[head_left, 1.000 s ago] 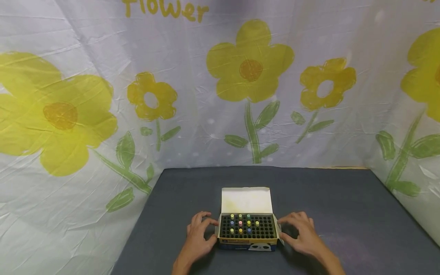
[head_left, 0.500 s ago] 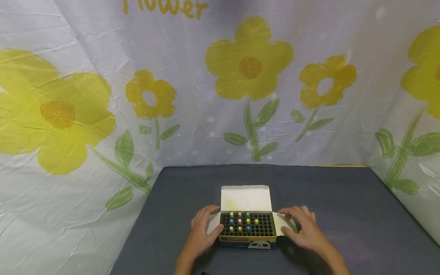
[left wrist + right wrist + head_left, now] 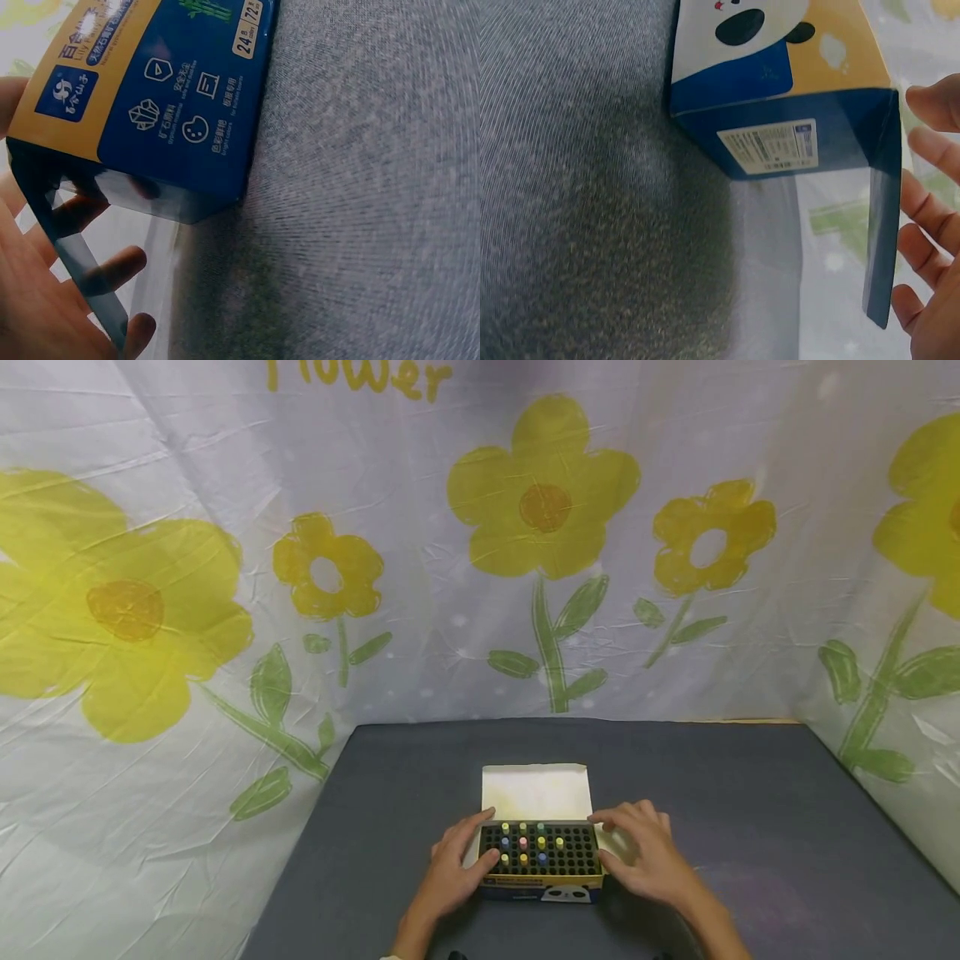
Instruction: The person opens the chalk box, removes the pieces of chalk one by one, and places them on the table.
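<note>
A blue and yellow chalk box (image 3: 517, 882) with a panda on its front sits on the dark table, its white lid (image 3: 536, 791) standing up at the back. Several coloured chalk sticks (image 3: 523, 842) poke out of a black holder full of holes. My left hand (image 3: 450, 870) is at the box's left side, thumb at the front corner, fingers along the left flap (image 3: 75, 259). On the other side, my right hand (image 3: 651, 858) has its fingertips at the right flap (image 3: 883, 225), thumb near the front corner. Both flaps stick outward from the box's ends.
The dark table (image 3: 420, 768) extends behind and to both sides of the box. A pale cloth (image 3: 427, 485) with yellow flowers hangs behind and along the sides. Small dark objects (image 3: 457, 955) show at the bottom edge of the head view.
Both hands have come inward toward the box. The side flaps, lower and beside the box a second ago, have been lifted outward and now lean closer in. The chalk sticks stay in place.
</note>
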A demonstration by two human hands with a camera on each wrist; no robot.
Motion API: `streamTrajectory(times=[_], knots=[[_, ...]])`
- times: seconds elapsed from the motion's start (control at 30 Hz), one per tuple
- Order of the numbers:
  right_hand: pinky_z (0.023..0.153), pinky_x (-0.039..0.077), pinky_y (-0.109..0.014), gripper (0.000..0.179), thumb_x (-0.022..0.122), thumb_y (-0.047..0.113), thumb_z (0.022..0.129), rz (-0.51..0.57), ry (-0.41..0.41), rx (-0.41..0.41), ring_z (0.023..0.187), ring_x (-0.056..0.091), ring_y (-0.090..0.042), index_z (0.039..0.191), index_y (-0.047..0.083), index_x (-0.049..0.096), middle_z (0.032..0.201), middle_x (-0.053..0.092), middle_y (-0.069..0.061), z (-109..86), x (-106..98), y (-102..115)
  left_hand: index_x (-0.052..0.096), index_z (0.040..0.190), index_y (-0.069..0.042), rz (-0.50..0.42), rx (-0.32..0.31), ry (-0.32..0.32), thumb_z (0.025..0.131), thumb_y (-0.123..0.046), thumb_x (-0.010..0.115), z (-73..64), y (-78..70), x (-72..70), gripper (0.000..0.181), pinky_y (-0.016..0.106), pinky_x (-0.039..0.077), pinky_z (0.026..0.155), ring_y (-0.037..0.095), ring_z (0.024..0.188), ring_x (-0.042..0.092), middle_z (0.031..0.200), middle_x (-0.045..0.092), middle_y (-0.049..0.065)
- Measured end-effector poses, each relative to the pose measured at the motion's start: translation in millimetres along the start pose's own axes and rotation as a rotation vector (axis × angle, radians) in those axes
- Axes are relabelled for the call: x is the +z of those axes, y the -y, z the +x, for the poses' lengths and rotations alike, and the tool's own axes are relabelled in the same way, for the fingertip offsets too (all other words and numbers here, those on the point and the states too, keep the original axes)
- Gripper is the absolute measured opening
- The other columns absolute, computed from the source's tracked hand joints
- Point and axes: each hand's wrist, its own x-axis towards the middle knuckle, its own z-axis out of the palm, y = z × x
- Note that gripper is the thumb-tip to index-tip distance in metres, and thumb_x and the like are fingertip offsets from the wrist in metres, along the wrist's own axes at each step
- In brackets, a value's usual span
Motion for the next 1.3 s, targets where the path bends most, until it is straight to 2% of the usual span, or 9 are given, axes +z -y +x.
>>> streamTrajectory(times=[0.13, 0.33, 0.4, 0.63, 0.8, 0.9, 1.0, 1.1, 1.3], knots=[[0.078, 0.023, -0.033, 0.044, 0.087, 0.009, 0.070, -0.004, -0.001, -0.012, 0.089, 0.042, -0.004, 0.111, 0.018, 0.074, 0.090, 0.065, 0.012, 1.9, 2.9, 1.7, 0.055, 0.146, -0.035, -0.021, -0.012, 0.020, 0.096, -0.044, 0.068, 1.0, 2.9, -0.2, 0.053, 0.066, 0.036, 0.101, 0.035, 0.135, 0.053, 0.145, 0.060, 0.004], [0.078, 0.023, -0.033, 0.042, 0.087, 0.012, 0.073, 0.002, 0.019, -0.014, 0.089, 0.043, -0.005, 0.112, 0.020, 0.073, 0.091, 0.067, 0.013, 2.7, 6.8, 4.9, 0.054, 0.146, -0.035, -0.078, -0.009, 0.045, 0.095, -0.044, 0.070, 2.2, 7.0, -0.7, 0.055, 0.047, 0.051, 0.087, 0.027, 0.118, 0.062, 0.140, 0.061, 0.003], [0.078, 0.022, -0.033, 0.041, 0.087, 0.012, 0.075, 0.009, 0.027, -0.007, 0.089, 0.043, -0.005, 0.113, 0.020, 0.073, 0.092, 0.066, 0.013, 2.7, 7.6, 5.6, 0.054, 0.146, -0.035, -0.082, -0.015, 0.046, 0.094, -0.044, 0.071, 2.0, 6.4, -0.8, 0.055, 0.043, 0.050, 0.083, 0.026, 0.114, 0.061, 0.139, 0.061, 0.003], [0.078, 0.020, -0.034, 0.039, 0.086, 0.012, 0.076, -0.002, 0.032, -0.012, 0.092, 0.042, -0.005, 0.112, 0.021, 0.074, 0.096, 0.067, 0.010, 4.1, 10.8, 7.7, 0.057, 0.144, -0.035, -0.026, -0.021, -0.001, 0.093, -0.047, 0.071, 0.7, 3.5, 0.3, 0.054, 0.052, 0.036, 0.096, 0.025, 0.121, 0.058, 0.137, 0.062, 0.000], [0.079, 0.022, -0.034, 0.039, 0.088, 0.013, 0.076, -0.027, 0.045, -0.011, 0.094, 0.043, -0.005, 0.112, 0.021, 0.074, 0.099, 0.068, 0.009, 4.9, 13.7, 9.5, 0.060, 0.142, -0.029, 0.037, 0.040, -0.068, 0.094, -0.046, 0.071, -1.5, 3.8, 4.6, 0.052, 0.059, 0.029, 0.103, 0.026, 0.127, 0.056, 0.141, 0.055, 0.002], [0.079, 0.022, -0.035, 0.040, 0.088, 0.013, 0.076, -0.027, 0.056, -0.004, 0.094, 0.043, -0.006, 0.113, 0.021, 0.074, 0.100, 0.067, 0.009, 4.1, 14.7, 10.4, 0.064, 0.139, -0.025, 0.119, 0.109, -0.118, 0.096, -0.045, 0.069, -3.2, 4.0, 7.2, 0.047, 0.061, 0.027, 0.104, 0.026, 0.129, 0.054, 0.144, 0.053, 0.002], [0.080, 0.022, -0.035, 0.040, 0.088, 0.013, 0.077, -0.017, 0.060, -0.005, 0.094, 0.043, -0.005, 0.114, 0.020, 0.074, 0.100, 0.067, 0.009, 3.2, 15.4, 10.7, 0.066, 0.136, -0.023, 0.204, 0.186, -0.157, 0.097, -0.041, 0.068, -6.1, 3.6, 8.1, 0.043, 0.061, 0.030, 0.103, 0.025, 0.130, 0.055, 0.145, 0.055, 0.002], [0.080, 0.021, -0.035, 0.040, 0.088, 0.012, 0.077, -0.008, 0.059, -0.008, 0.094, 0.042, -0.005, 0.114, 0.020, 0.074, 0.101, 0.067, 0.010, 2.5, 15.7, 10.4, 0.067, 0.135, -0.024, 0.250, 0.227, -0.164, 0.097, -0.040, 0.067, -10.4, 3.1, 7.3, 0.041, 0.061, 0.033, 0.103, 0.025, 0.133, 0.054, 0.146, 0.057, 0.000], [0.081, 0.021, -0.035, 0.042, 0.087, 0.011, 0.076, -0.005, 0.064, 0.007, 0.095, 0.042, -0.005, 0.114, 0.021, 0.074, 0.101, 0.066, 0.011, 2.0, 15.9, 9.8, 0.070, 0.128, -0.028, 0.240, 0.227, -0.140, 0.097, -0.042, 0.067, -16.5, 3.3, 3.1, 0.035, 0.064, 0.032, 0.102, 0.026, 0.135, 0.053, 0.151, 0.056, -0.003]])
